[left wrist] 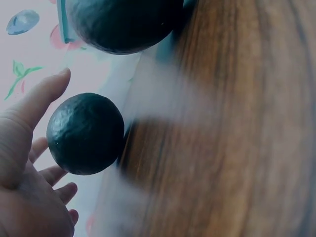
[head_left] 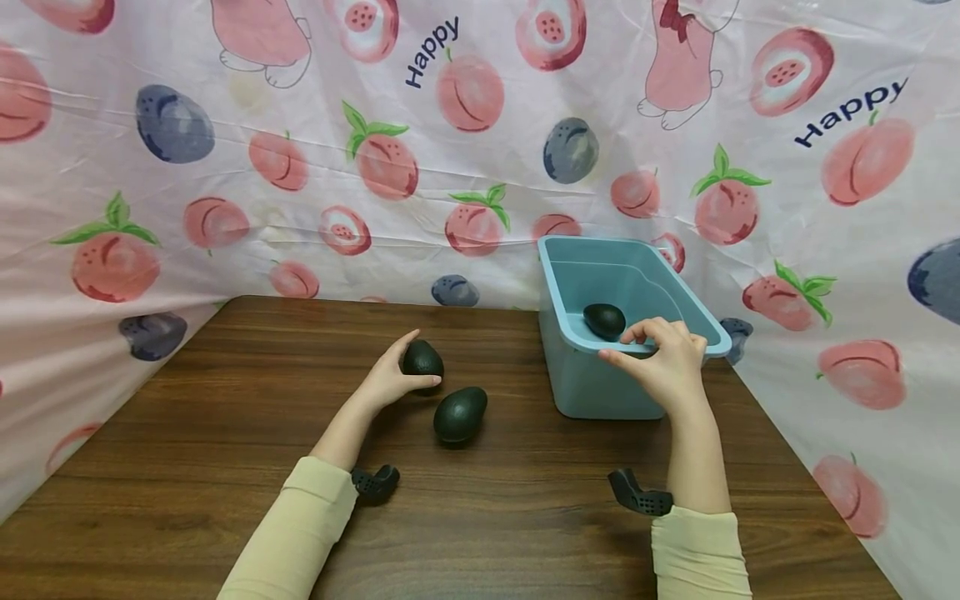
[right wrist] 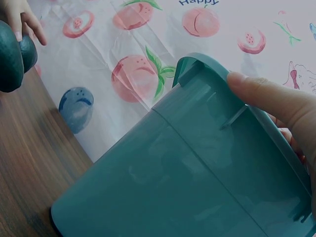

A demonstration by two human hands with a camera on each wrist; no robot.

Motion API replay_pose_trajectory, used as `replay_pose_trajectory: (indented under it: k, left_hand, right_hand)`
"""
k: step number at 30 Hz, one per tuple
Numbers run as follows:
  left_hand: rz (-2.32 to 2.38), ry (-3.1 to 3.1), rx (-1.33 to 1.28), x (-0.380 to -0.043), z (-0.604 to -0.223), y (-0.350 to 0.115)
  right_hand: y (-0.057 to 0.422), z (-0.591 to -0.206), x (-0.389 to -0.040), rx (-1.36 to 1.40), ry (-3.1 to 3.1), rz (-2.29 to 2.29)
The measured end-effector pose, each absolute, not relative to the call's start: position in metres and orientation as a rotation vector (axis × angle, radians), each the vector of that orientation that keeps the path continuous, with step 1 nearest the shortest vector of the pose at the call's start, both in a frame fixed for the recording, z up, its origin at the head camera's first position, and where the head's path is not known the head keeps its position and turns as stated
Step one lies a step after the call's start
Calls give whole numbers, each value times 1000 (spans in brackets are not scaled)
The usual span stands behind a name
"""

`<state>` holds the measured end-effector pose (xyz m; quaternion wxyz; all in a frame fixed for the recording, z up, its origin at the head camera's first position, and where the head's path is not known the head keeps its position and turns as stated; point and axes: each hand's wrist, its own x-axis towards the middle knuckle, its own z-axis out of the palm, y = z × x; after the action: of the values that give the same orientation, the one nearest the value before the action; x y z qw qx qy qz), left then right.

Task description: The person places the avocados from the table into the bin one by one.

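In the head view my left hand (head_left: 386, 379) spreads around a dark green avocado (head_left: 423, 359) on the wooden table. In the left wrist view its thumb stands off the avocado (left wrist: 86, 133), and the other fingers lie partly hidden behind it. A second avocado (head_left: 461, 414) lies a little nearer and to the right. My right hand (head_left: 667, 362) holds the near rim of a light blue plastic bin (head_left: 600, 387). The thumb is outside the rim (right wrist: 212, 64) and the fingers curl over to the inside. Another avocado (head_left: 604, 321) lies inside the bin.
A white cloth (head_left: 315, 175) printed with peaches and blueberries hangs behind the table and along its sides. The bin stands at the table's (head_left: 187, 433) back right. Each wrist carries a black mount (head_left: 377, 483).
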<state>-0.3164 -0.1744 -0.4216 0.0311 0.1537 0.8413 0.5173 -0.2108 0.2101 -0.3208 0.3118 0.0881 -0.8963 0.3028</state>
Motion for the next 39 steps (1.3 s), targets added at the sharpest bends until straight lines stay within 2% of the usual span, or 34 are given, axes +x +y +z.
replay_pose_trajectory:
  k: [39]
  left_hand:
    - [1591,2556,392,-320,-430,-181]
  right_hand:
    - [208,-320,-210,225,-2369,788]
